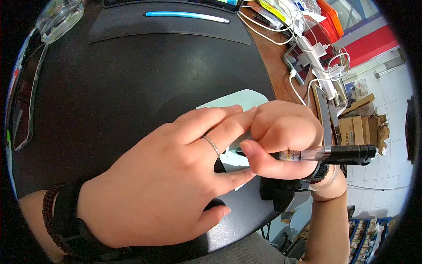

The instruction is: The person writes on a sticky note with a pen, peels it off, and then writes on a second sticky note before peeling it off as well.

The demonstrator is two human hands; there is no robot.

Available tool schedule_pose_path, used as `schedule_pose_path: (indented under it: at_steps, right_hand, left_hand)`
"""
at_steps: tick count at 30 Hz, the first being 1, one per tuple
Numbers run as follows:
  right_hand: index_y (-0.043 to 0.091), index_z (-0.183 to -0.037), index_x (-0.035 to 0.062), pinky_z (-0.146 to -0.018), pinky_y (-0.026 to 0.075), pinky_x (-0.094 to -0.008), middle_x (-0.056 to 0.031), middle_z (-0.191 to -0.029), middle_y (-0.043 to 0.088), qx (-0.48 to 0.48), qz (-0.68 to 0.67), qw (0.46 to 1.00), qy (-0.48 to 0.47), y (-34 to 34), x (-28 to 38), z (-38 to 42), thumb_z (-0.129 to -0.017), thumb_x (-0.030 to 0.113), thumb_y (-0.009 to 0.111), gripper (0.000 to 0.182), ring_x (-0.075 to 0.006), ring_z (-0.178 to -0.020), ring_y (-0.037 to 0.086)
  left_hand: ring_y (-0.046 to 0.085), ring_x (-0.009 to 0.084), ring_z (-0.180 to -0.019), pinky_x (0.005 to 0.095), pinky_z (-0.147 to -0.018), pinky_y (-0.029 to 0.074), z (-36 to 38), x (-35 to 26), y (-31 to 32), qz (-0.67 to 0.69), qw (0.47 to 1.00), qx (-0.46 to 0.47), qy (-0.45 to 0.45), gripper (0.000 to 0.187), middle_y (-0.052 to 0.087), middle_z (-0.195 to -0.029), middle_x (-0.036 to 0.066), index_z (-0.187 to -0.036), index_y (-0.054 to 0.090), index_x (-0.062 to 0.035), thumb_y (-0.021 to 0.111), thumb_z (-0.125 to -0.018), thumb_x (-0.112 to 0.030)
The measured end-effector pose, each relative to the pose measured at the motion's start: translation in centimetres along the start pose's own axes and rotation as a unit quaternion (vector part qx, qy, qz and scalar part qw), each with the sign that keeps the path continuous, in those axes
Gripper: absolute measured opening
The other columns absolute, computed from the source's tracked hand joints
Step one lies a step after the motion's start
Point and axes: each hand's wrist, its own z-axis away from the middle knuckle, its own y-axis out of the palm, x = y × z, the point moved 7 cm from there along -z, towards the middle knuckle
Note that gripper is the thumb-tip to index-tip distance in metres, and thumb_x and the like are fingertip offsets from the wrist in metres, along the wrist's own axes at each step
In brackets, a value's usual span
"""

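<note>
My right hand (283,138) is closed round a pen (329,154) with a clear barrel and black end, which points out to the right. Its tip is hidden behind the fingers. Beneath both hands lies a pale green sheet or pad (237,100), partly covered. My left hand (176,163), with a ring on one finger, rests palm down with its fingers spread over the lower part of the sheet. Its fingertips come close to my right hand.
A blue stylus (187,16) lies on a dark flap at the top. Upper left are a glass container (59,20) and a dark framed device (27,97). A white power strip (315,61) with cables stands at right, beyond it a cardboard box (358,130).
</note>
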Motion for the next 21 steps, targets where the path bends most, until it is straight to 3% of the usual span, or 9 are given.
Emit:
schedule_pose_path:
  at_steps: [10, 21]
  right_hand:
    - [0.047, -0.063, 0.0073, -0.047, 0.032, -0.0348, -0.0057, -0.057, 0.045, 0.013, -0.011, 1.000, 0.002, -0.07, -0.18, 0.11, -0.076, 0.002, 0.067, 0.025, -0.0264, -0.050, 0.046]
    - [0.048, -0.063, 0.0048, -0.047, 0.035, -0.0358, -0.0074, -0.057, 0.047, 0.001, 0.002, 1.000, -0.005, -0.37, -0.21, 0.22, -0.078, 0.002, 0.067, 0.025, -0.0270, -0.050, 0.048]
  left_hand:
    - [0.041, 0.0426, -0.124, 0.0482, -0.102, 0.039, 0.01, -0.07, 0.00, -0.013, 1.000, -0.002, 0.004, 0.031, 0.046, -0.129, 0.024, -0.095, 0.071, -0.0182, 0.073, -0.068, -0.033]
    - [0.042, 0.0415, -0.122, 0.0489, -0.106, 0.035, -0.01, 0.04, 0.02, 0.014, 1.000, 0.010, 0.001, 0.040, 0.047, -0.128, 0.022, -0.105, 0.070, -0.0173, 0.072, -0.068, -0.033]
